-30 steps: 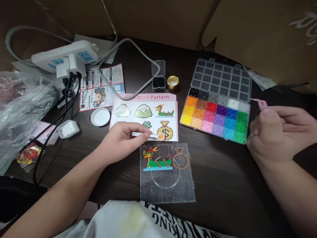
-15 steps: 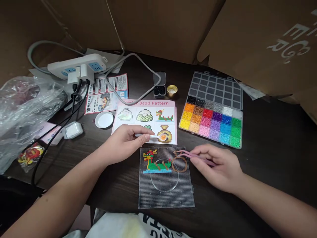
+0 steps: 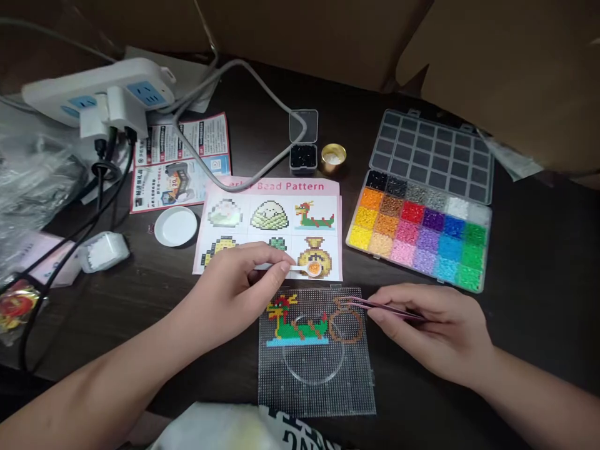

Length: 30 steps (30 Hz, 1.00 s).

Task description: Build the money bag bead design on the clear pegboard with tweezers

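My left hand point(image 3: 246, 284) pinches the handle of a small white spoon point(image 3: 298, 268), whose bowl holds orange beads point(image 3: 314, 269) above the bead pattern sheet point(image 3: 269, 187). In my right hand point(image 3: 429, 328) are pink tweezers point(image 3: 389, 308), their tips over the top of a brown bead outline point(image 3: 345, 339) shaped like a pouch. Whether a bead sits between the tips is too small to tell. The outline lies on a clear pegboard point(image 3: 316, 397), right of a finished-looking green dragon boat point(image 3: 300, 331) made of beads.
An open bead case point(image 3: 417, 234) with many colours lies at the right. Behind the sheet stand a small box of black beads point(image 3: 304, 157) and a gold cup point(image 3: 334, 159). A white dish point(image 3: 175, 227), a power strip point(image 3: 107, 87) and looping cables are at the left.
The view has moved closer and shifted slightly. The tweezer tips have drawn closer together over the top of the brown outline. My left hand still holds the spoon over the sheet.
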Tool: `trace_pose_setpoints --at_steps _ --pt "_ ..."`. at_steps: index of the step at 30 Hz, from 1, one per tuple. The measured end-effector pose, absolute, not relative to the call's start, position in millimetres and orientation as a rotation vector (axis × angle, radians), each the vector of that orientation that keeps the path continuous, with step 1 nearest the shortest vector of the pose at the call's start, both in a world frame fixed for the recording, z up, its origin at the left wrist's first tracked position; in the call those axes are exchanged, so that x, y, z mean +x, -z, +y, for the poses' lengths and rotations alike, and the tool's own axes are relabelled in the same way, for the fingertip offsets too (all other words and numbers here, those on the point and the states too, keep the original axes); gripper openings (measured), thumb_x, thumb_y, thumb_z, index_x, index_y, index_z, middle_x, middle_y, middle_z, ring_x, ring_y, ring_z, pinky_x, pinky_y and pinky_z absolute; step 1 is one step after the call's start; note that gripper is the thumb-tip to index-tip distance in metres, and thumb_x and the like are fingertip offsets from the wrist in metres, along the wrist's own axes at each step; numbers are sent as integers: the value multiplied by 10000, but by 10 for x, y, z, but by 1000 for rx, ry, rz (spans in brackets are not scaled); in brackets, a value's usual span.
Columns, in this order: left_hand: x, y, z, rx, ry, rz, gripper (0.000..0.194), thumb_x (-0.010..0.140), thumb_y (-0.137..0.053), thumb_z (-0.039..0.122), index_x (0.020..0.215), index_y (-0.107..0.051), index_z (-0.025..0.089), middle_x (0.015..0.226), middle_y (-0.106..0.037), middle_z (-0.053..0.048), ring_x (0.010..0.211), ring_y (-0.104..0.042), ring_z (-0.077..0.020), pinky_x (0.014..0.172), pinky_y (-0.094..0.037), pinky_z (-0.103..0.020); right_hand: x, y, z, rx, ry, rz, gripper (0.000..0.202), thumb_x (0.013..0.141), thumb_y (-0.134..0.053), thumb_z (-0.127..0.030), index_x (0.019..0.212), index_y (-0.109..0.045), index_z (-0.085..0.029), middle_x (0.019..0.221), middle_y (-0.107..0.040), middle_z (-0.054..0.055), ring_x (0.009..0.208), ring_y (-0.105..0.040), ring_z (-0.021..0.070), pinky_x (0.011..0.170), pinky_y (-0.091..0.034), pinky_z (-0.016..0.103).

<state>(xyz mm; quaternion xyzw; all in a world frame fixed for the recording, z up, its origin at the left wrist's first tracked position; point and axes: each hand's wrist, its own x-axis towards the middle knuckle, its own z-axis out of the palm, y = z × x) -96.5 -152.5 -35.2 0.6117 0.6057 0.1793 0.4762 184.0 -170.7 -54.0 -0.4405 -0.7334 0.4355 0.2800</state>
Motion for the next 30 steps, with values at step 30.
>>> trace_pose_setpoints --at_steps 30 --pt "-982 333 -1400 1494 -316 1501 469 864 -496 613 960 -677 192 852 -676 -40 722 -565 -176 651 -440 -293 1818 665 -1698 -1302 -1340 -1712 190 793 -702 -304 912 -754 -164 671 -700 49 524 -536 103 472 -406 225"
